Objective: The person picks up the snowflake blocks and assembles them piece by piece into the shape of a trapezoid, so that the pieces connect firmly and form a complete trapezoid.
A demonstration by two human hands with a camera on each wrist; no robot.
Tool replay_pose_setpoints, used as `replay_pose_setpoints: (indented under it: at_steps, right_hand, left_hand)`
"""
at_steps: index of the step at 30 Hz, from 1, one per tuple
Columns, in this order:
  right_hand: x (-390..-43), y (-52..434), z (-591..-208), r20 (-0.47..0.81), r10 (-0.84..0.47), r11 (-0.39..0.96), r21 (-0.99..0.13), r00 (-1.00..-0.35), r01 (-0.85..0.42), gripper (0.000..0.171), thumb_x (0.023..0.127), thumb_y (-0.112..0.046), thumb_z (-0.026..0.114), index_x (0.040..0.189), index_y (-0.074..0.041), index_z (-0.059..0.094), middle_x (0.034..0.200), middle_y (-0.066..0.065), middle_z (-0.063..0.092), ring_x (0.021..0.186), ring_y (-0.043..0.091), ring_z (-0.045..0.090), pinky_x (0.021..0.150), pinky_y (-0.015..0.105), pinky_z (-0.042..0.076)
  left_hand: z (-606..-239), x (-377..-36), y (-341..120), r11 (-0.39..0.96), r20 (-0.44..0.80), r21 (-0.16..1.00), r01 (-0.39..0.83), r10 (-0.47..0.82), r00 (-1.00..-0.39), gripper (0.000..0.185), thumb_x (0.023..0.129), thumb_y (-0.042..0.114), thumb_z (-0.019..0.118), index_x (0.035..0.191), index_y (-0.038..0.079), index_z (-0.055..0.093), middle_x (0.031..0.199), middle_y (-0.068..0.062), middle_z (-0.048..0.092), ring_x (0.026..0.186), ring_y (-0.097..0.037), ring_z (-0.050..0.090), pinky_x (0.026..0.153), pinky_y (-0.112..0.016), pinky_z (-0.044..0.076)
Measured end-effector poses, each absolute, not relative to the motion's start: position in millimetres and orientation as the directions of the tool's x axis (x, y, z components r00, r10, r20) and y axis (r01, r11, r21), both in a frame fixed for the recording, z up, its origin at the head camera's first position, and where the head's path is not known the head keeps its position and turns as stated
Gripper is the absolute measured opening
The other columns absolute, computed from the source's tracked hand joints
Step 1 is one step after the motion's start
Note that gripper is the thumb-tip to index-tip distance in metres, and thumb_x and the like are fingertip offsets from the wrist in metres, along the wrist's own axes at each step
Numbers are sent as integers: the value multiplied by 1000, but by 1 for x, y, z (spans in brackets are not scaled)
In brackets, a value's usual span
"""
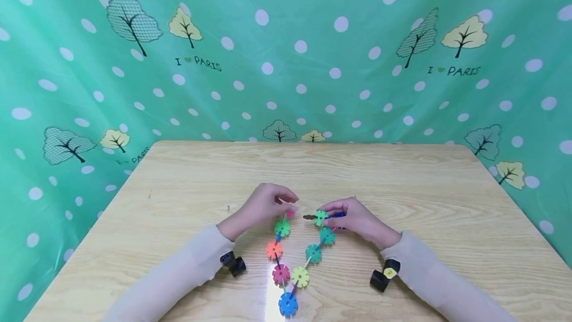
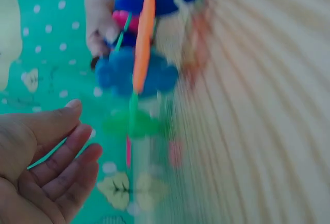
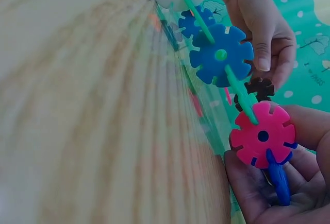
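A chain of slotted plastic snowflake discs in several colours bends in a V on the table, a blue disc at its near point. My left hand hovers at the left end, by a green disc and a small pink disc. In the left wrist view its loosely bent fingers stand apart from the chain. With thumb and fingers my right hand grips the right end, where a pink disc and a dark blue disc join. A brown disc sticks out leftward beside a green disc.
The wooden table reaches back to a green dotted curtain. Orange, crimson, yellow-green and teal discs make up the chain's two arms. Black wrist cameras hang from both sleeves.
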State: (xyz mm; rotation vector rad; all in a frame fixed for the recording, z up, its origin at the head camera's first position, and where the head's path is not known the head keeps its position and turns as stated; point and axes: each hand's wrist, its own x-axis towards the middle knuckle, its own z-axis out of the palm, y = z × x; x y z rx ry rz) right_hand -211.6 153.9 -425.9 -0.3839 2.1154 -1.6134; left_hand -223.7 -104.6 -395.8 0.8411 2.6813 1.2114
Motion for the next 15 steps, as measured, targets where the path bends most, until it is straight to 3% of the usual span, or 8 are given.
replay_pose_setpoints:
  at_steps: [8,15]
  right_hand:
    - [-213,154,-427,-168,-483,302,-953,-859,17,39,82,-13,72,116,3,63,94,9,68,72,16,65,65,30,57]
    - [-215,153,-429,-169,-481,314,-949,-860,11,41,81,-16,74,117,0,62,92,7,67,70,15,64,57,24,53]
  left_hand:
    - [-405,-233,-125,603,19,750,273,393,-919,18,84,11,70,100,6,71,91,-1,70,79,-11,62,71,-25,53]
    - [-409,-233,-122,527,-124,841,127,414,-902,16,88,10,64,102,2,68,76,-3,69,68,-15,65,60,-27,55]
